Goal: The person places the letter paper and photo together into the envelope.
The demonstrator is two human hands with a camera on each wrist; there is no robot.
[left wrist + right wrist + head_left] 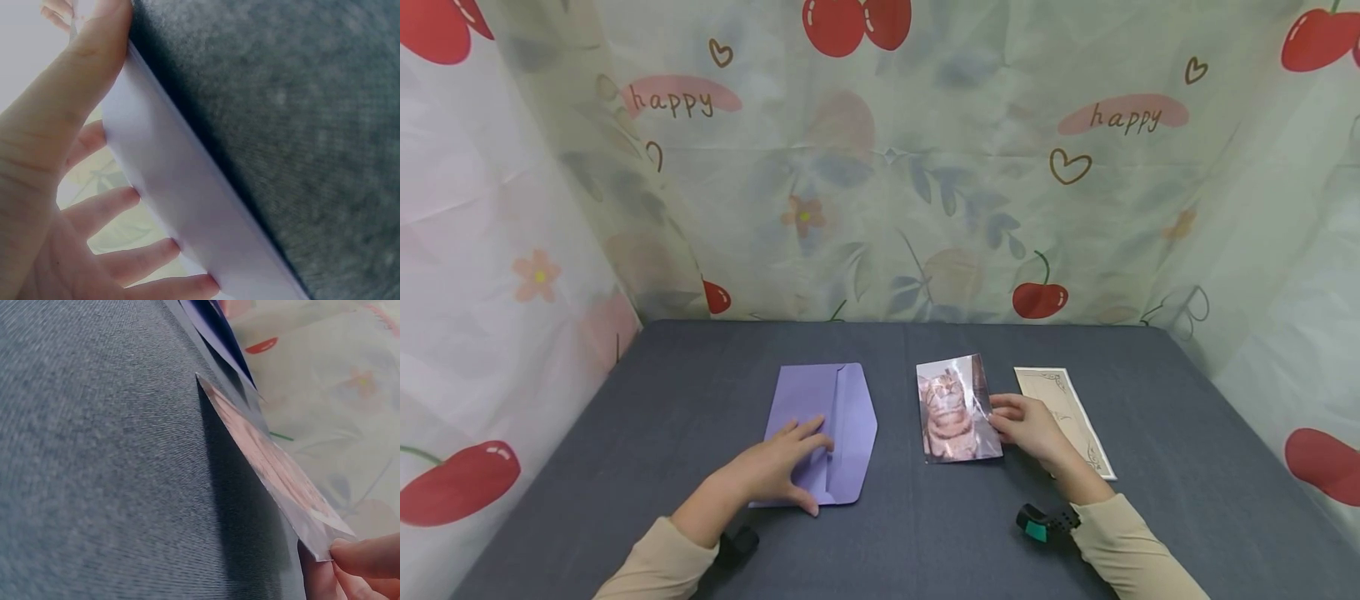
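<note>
A purple envelope lies on the table with its flap toward the right. My left hand rests on it with fingers spread, the thumb near the front edge. In the left wrist view, the fingertips touch the pale surface of the envelope. A glossy photo of a pinkish, furry-looking figure is pinched at its right edge by my right hand. The right wrist view shows the photo tilted, its near edge raised off the table with a shadow below, thumb and fingers at its corner.
A cream card with ornate corner patterns lies partly under the right forearm. Black wrist devices hang beneath both wrists. The dark grey table is enclosed by a printed curtain at the back and sides.
</note>
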